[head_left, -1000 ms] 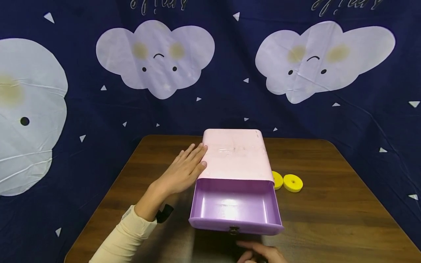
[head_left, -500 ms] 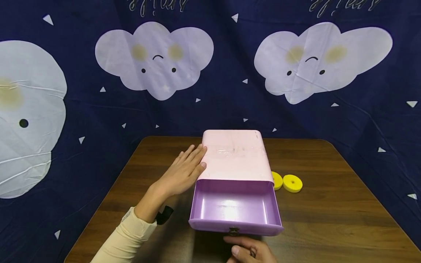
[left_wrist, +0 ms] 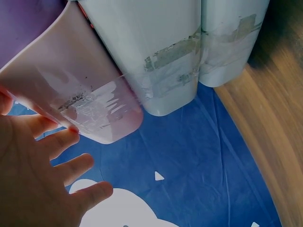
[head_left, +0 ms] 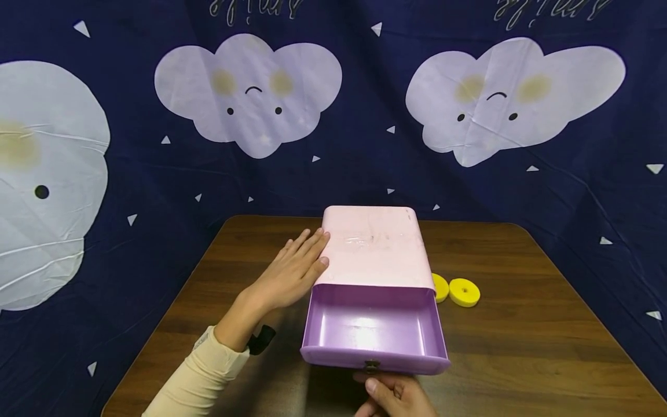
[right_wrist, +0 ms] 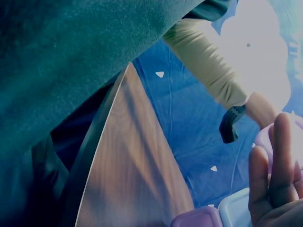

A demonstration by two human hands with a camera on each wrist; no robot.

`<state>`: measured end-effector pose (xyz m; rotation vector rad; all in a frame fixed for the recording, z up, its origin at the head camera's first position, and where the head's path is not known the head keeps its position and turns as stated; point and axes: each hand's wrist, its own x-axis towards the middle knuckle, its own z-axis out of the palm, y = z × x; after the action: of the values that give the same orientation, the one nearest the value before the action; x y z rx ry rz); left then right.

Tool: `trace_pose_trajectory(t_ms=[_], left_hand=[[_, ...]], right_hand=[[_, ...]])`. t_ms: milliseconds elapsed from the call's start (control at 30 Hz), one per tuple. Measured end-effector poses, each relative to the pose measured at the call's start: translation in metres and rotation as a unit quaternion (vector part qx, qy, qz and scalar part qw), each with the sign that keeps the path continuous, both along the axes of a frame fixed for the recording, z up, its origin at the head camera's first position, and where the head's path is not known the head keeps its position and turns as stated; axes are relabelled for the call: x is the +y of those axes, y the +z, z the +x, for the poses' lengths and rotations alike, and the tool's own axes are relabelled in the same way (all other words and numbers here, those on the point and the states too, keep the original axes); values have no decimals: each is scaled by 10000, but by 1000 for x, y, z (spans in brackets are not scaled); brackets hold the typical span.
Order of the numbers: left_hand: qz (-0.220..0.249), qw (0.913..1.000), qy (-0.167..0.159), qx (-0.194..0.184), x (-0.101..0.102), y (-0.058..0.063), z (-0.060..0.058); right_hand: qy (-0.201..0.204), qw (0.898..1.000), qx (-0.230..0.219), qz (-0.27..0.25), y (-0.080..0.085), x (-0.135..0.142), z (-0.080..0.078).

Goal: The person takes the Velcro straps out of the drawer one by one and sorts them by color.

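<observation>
A drawer cabinet with a pink top (head_left: 372, 246) stands on the table, its purple drawer (head_left: 375, 359) pulled out toward me with the bare floor visible. Against the cabinet's left side rests my left hand (head_left: 289, 272), fingers straight and spread, the tips at the top edge. The left wrist view shows these fingers (left_wrist: 71, 168) beside the pink shell (left_wrist: 90, 90). My right hand (head_left: 398, 397) is low at the drawer front, fingertips right under the small dark knob (head_left: 372, 365). Some of its fingers (right_wrist: 282, 156) stand straight in the right wrist view.
Two yellow discs (head_left: 464, 292) lie right of the cabinet, one partly hidden behind it. Pale lower tiers (left_wrist: 156, 61) sit under the pink one. A dark blue cloth (head_left: 365, 168) with clouds hangs behind the wooden table (head_left: 521, 347).
My right hand has moved up and slightly left, to the underside of the drawer's knob. The left hand and the drawer have stayed in place.
</observation>
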<state>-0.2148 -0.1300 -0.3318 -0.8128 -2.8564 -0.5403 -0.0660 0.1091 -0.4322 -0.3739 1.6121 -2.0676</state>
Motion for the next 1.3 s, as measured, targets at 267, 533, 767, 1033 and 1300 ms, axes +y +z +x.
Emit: trace_pose_trajectory(t_ms=[267, 533, 767, 1033, 1300], left_hand=[[-44, 10000, -6, 7, 0, 1, 0], [-50, 10000, 17, -37, -1, -1, 1], [-44, 10000, 27, -8, -1, -1, 1], [-24, 10000, -1, -63, 0, -1, 1], [-28, 9999, 32, -111, 0, 1, 1]], right_hand=[[-423, 9986, 55, 315, 4, -3, -1], [-878, 9950, 313, 348, 10, -5, -4], [-1052, 9907, 832, 248, 13, -7, -12], [-1376, 9776, 1493, 561, 14, -10, -31], [-1992, 9726, 916, 771, 19, -16, -49]])
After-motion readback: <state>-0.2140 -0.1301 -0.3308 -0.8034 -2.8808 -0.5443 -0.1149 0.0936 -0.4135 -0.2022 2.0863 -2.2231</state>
